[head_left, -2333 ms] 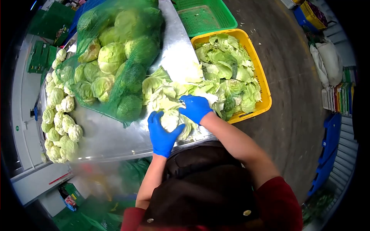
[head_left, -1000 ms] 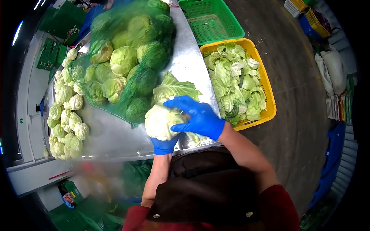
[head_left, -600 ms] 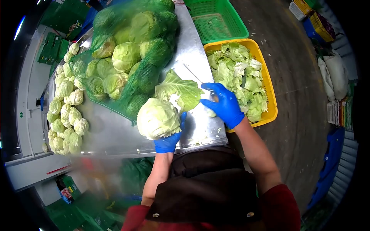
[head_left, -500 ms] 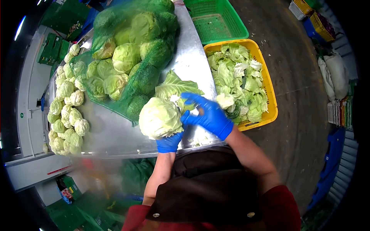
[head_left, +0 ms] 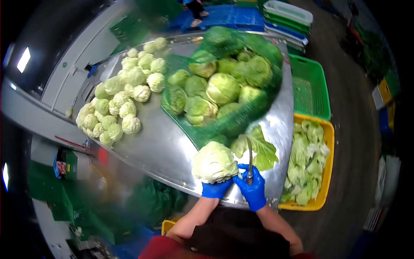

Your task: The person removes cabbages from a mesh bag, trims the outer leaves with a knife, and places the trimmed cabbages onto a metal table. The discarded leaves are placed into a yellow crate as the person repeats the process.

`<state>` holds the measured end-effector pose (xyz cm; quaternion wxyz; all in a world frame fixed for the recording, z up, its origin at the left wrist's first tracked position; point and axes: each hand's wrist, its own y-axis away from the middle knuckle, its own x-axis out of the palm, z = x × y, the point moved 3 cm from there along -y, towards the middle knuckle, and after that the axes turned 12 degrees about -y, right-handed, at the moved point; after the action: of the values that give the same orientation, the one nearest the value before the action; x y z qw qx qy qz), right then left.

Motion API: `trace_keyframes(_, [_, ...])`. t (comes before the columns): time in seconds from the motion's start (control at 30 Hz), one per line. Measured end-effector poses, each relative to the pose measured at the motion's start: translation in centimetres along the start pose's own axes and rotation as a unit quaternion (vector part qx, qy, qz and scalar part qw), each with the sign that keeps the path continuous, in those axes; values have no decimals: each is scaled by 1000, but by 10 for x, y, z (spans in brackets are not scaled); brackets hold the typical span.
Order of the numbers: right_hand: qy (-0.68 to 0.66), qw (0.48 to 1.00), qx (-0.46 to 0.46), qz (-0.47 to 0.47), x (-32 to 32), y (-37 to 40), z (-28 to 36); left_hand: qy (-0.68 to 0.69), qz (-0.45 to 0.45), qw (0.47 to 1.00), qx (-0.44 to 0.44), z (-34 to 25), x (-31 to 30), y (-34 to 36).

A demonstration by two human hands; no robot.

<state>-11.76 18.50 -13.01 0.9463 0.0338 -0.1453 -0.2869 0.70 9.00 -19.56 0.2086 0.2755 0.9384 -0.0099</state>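
A pale, trimmed cabbage (head_left: 214,163) rests in my left hand (head_left: 215,189), whose blue-gloved fingers cup it from below. Close beside it, my right hand (head_left: 251,186), also in a blue glove, is closed on a knife (head_left: 250,157) with a curved blade pointing away from me. Loose green leaves (head_left: 264,151) lie on the metal table (head_left: 151,138) just beyond the knife. Behind the held cabbage, a green net sack (head_left: 207,136) lies open with several whole cabbages (head_left: 223,89) in it.
Several trimmed cabbages (head_left: 128,109) are heaped on the table's left side. At the right stand a yellow crate (head_left: 330,164) of leaves and a green crate (head_left: 323,86). Stacked trays (head_left: 288,19) and a person's legs (head_left: 196,9) are beyond the far edge.
The view has turned left, so the table and crates appear shifted right. My right hand, earlier spread beside the cabbage, now holds the knife. The cabbage remains in my left hand.
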Motion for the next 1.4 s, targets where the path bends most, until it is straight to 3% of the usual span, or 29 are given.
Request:
trace_keyframes(0.07, [-70,992,93,50,18,-2,3,-127,-12,991,-29,6,-27,-12])
trace_keyframes(0.13, [-28,992,98,76,20,-8,-8,-155,-67,985,-45,-6,-75,-33])
trace_keyframes(0.17, [-2,997,62,52,16,-15,-18,-131,-95,986,-52,-11,-102,-43])
trace_keyframes(0.2, [23,999,27,29,10,-23,-27,-5,-122,991,-51,-8,-131,-52])
trace_keyframes(0.23, [-48,998,47,-11,3,-31,-32,120,-150,980,-45,-5,-160,-61])
trace_keyframes(0.27, [-70,991,89,-71,-4,-38,-29,373,-178,910,-23,5,-189,-71])
trace_keyframes(0.3, [-55,994,33,-86,-16,-46,-36,598,-189,778,2,16,-216,-81])
trace_keyframes(0.37, [-24,989,45,-136,-47,-56,-51,740,-203,640,46,36,-266,-102])
trace_keyframes(0.43, [-14,977,81,-198,-58,-58,-49,637,-263,722,63,58,-309,-120])
trace_keyframes(0.53, [-14,956,134,-261,-67,-58,-54,579,-308,752,72,93,-363,-148])
trace_keyframes(0.73, [-3,925,113,-364,-69,-56,-80,637,-335,693,48,78,-419,-207])
trace_keyframes(0.77, [-2,927,163,-338,-75,-51,-76,637,-332,694,54,80,-431,-221])
trace_keyframes(0.8, [3,924,146,-353,-83,-49,-86,629,-364,686,37,64,-438,-231])
trace_keyframes(0.83, [7,921,129,-368,-90,-47,-99,731,-105,650,180,105,-468,-258])
trace_keyframes(0.9, [13,906,145,-398,-92,-45,-106,693,-90,674,241,138,-507,-290])
trace_keyframes(1.0, [-2,913,127,-388,-115,-38,-130,575,-362,726,102,93,-531,-303])
trace_keyframes(1.1, [8,911,137,-390,-114,-39,-130,569,-390,720,83,76,-541,-303])
trace_keyframes(1.17, [12,909,149,-388,-112,-38,-129,545,-366,744,122,113,-561,-301])
trace_keyframes(1.27, [14,914,149,-378,-116,-34,-136,490,-355,782,149,117,-551,-282])
trace_keyframes(1.4, [9,927,131,-351,-132,-30,-150,582,-398,705,74,103,-529,-257])
